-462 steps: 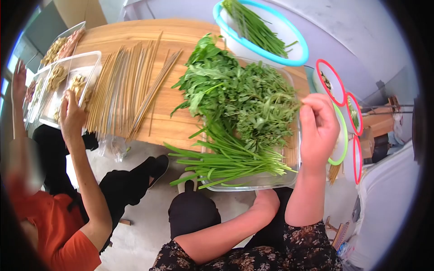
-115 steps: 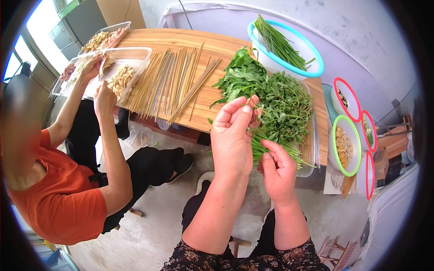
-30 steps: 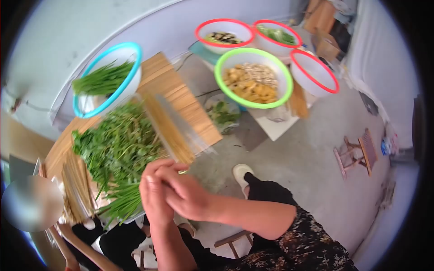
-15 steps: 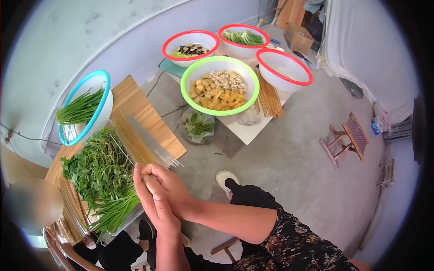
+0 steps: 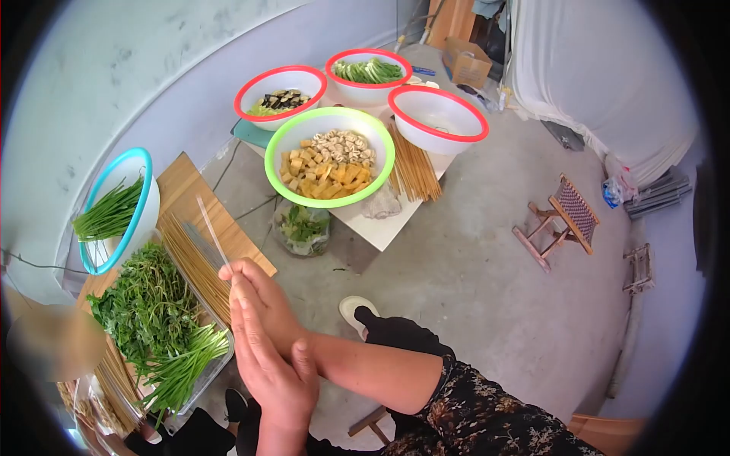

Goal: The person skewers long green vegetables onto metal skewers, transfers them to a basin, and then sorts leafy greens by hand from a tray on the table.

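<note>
My right hand (image 5: 264, 300) is closed, its fingertips at the lower end of a thin pale stick (image 5: 211, 228) that points up and left over the cutting board. Against its palm side lies my left hand (image 5: 272, 368), its fingers stretched out flat and the thumb apart. What is between the palms is hidden. Just left of the hands, leafy greens (image 5: 148, 300) and cut green stalks (image 5: 186, 365) lie heaped. Bamboo skewers (image 5: 194, 262) and a knife (image 5: 204, 245) rest beside the greens on the wooden board (image 5: 228, 239).
A blue-rimmed bowl (image 5: 149, 216) holds long greens. On the white table (image 5: 378, 234) stand a green-rimmed bowl (image 5: 389, 152) of cut food, three red-rimmed bowls and skewers (image 5: 414, 167). A folding stool (image 5: 570, 216) is at right. Another person's hand and blurred head are at lower left.
The view has shifted, so bowls and table appear further left. The stick now points more steeply up, and my left hand has slid lower against the right. The other person's hands show less.
</note>
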Motion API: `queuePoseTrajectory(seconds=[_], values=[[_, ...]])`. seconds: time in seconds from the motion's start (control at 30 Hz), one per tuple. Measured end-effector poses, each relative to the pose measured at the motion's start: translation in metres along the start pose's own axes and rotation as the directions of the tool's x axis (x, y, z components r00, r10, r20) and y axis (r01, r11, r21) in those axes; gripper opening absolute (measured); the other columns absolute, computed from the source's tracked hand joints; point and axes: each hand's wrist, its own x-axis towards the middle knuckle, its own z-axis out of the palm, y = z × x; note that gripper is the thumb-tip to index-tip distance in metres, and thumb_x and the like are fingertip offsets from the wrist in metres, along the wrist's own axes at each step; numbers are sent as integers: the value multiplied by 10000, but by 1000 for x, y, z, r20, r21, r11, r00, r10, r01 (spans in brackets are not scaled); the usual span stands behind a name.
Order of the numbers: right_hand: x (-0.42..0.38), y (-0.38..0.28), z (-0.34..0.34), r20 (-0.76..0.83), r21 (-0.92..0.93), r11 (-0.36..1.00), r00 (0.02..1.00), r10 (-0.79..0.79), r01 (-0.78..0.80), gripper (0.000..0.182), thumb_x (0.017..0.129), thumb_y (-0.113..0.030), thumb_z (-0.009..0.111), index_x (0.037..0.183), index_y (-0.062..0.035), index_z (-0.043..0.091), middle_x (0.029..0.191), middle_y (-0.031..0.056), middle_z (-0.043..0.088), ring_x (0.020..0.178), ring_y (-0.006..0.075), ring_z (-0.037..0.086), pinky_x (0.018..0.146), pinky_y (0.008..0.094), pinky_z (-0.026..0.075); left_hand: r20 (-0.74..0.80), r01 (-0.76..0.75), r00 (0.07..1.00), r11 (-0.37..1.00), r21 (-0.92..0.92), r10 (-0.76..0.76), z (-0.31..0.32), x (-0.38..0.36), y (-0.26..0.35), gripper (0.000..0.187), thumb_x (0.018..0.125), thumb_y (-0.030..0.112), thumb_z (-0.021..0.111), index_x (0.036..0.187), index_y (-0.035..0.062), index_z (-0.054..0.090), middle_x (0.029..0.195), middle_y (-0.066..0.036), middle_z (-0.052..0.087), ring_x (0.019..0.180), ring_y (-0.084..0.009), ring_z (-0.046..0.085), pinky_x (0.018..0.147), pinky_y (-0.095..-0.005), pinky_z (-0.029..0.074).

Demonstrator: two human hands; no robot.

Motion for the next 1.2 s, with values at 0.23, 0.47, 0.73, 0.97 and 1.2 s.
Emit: queuePoseTrajectory(seconds=[0.23,0.47,0.73,0.97,1.2], values=[[5,9,-9,10,281,947,987,160,-156,152,1021,-216,474,1078,-97,549,709,-66,413,598,27,377,504,204,323,28,-54,998,995,79,51,-6,-2,12,712,827,157,633,1440,-87,366,1391,-351,445,1292,-511,456,1087,-547,370],[12,-15,-9,16,-5,1000,1000,0,1,177,998,-152,493,1057,-28,606,701,-34,458,608,29,368,540,199,293,-218,-358,921,923,-141,324,-8,-13,-40,412,686,24,765,1071,-14,624,922,-125,676,887,-321,685,778,-392,568],[10,-6,1,26,51,998,999,46,-47,159,1007,-128,490,1053,-37,611,704,-35,467,607,35,362,551,198,293,-255,-7,965,977,215,63,-47,-27,-125,189,732,-70,688,876,41,636,800,-91,637,697,-275,614,631,-363,500],[9,11,12,73,13,994,991,108,-109,155,1004,-115,490,1057,-32,611,716,-27,493,607,34,367,547,197,294,-155,195,973,969,154,-171,-60,-32,-173,174,732,-30,710,895,27,685,843,-115,674,792,-300,645,729,-374,514],[10,20,22,105,-19,989,984,146,-145,167,1001,-103,484,1073,-27,614,710,-20,501,603,35,371,545,190,298,146,92,984,994,55,-100,-46,-22,-171,190,709,46,747,896,43,713,904,-113,693,884,-326,631,810,-423,511]])
